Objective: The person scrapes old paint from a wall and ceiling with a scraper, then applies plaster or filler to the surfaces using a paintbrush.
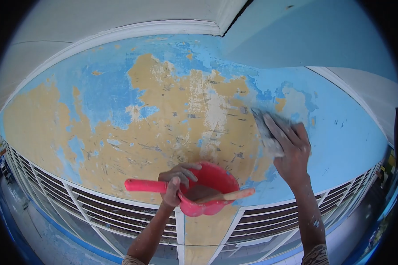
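Observation:
My left hand is wrapped round the rim and handle base of a red plastic dipper, whose handle points left. Inside the dipper is a greyish paste. A wooden-handled tool rests in it, its handle sticking out over the right rim and its other end hidden. Higher and to the right, my right hand grips a flat grey putty knife, fingers stretched along the blade. The blade lies against the wall, where blue paint has peeled to a tan layer with pale patches.
Below the wall run white-barred windows on the left and more barred windows on the right, with a tan post between them. A light blue beam juts out overhead at the right. White ceiling trim borders the wall's top.

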`<state>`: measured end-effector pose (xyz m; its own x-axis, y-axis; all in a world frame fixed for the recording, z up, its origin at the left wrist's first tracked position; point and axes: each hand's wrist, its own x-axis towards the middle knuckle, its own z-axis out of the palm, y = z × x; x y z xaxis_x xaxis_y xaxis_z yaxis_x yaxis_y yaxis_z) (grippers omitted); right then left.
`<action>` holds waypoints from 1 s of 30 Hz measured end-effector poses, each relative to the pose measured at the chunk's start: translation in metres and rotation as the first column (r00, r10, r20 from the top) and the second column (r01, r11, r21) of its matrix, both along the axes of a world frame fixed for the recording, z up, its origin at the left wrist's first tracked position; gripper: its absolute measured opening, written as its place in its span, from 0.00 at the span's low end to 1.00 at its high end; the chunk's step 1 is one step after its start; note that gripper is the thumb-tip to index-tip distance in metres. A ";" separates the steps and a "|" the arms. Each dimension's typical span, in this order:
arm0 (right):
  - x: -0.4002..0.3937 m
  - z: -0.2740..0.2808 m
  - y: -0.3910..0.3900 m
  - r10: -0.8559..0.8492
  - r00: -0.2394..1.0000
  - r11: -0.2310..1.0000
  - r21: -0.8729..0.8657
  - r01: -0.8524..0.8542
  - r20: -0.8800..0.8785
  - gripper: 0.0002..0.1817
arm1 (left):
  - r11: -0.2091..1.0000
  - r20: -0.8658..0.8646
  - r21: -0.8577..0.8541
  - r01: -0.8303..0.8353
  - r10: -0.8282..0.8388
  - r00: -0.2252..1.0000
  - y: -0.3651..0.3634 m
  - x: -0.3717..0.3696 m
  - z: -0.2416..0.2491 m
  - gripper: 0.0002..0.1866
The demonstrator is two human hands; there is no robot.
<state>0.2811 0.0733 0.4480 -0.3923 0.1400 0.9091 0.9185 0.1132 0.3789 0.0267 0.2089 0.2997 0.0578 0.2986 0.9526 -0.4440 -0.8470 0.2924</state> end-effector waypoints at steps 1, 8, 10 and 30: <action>-0.004 0.013 0.010 -0.061 0.994 0.997 0.045 0.057 0.093 0.29 | 1.000 0.026 0.026 0.008 -0.009 1.000 0.006 0.003 0.011 0.32; -0.003 0.035 0.086 -0.215 0.942 0.972 0.155 0.179 0.258 0.38 | 0.975 0.036 0.127 0.181 -0.187 0.982 0.046 -0.006 0.058 0.34; -0.004 0.032 0.094 -0.217 0.942 0.967 0.191 0.171 0.254 0.41 | 0.970 0.045 0.134 0.201 -0.208 0.977 0.058 -0.009 0.058 0.35; -0.046 0.048 0.108 -0.221 0.957 0.953 0.249 0.171 0.190 0.39 | 0.947 0.124 0.247 0.204 -0.240 0.963 0.083 -0.014 0.056 0.33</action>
<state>0.2350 0.1808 0.4964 -0.5660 0.0327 0.8238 0.8085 -0.1732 0.5624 0.0131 0.2915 0.3560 -0.0513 0.0668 0.9964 -0.6522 -0.7578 0.0172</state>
